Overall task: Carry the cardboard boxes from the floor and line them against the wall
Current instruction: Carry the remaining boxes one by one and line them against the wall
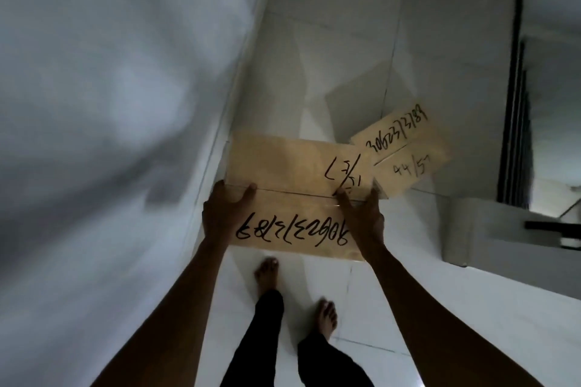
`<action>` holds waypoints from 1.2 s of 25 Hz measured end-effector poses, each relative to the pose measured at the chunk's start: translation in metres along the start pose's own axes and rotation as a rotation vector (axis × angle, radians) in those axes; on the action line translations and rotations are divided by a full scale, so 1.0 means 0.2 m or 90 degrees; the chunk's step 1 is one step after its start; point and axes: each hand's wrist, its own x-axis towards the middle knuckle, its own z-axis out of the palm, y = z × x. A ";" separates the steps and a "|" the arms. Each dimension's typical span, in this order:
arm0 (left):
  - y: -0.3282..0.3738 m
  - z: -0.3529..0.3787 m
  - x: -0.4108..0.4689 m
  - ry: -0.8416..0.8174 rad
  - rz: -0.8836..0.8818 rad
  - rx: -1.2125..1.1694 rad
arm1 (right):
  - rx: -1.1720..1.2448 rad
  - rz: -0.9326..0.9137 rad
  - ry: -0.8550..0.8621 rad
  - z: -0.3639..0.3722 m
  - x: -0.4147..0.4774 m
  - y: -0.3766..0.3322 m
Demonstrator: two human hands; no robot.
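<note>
A blurred white wall [110, 104] fills the left. Beside it, a cardboard box [295, 198] with black handwritten numbers is held above the tiled floor [393, 292], clamped at its left edge by the left hand [224, 214] and at its right edge by the right hand [364, 217]. A second box [405, 151] is seen just right, on the floor.

Box [295, 195] held between left hand [221, 214] and right hand [364, 217], close beside wall [110, 104] at left. Second box [405, 151] on floor [408, 308] just right and ahead, corners overlapping in view. Bare feet [267, 273] behind, below held box.
</note>
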 end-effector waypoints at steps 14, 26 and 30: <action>-0.31 -1.17 -2.16 0.275 -0.198 -0.233 | -0.161 -0.369 -0.248 -0.86 -1.75 -0.51; -1.41 -1.01 -3.54 0.495 -0.484 -0.455 | -0.354 -0.579 -0.525 -0.49 -2.94 0.14; -1.82 -0.87 -4.08 0.536 -0.554 -0.481 | -0.399 -0.617 -0.586 -0.42 -3.41 0.60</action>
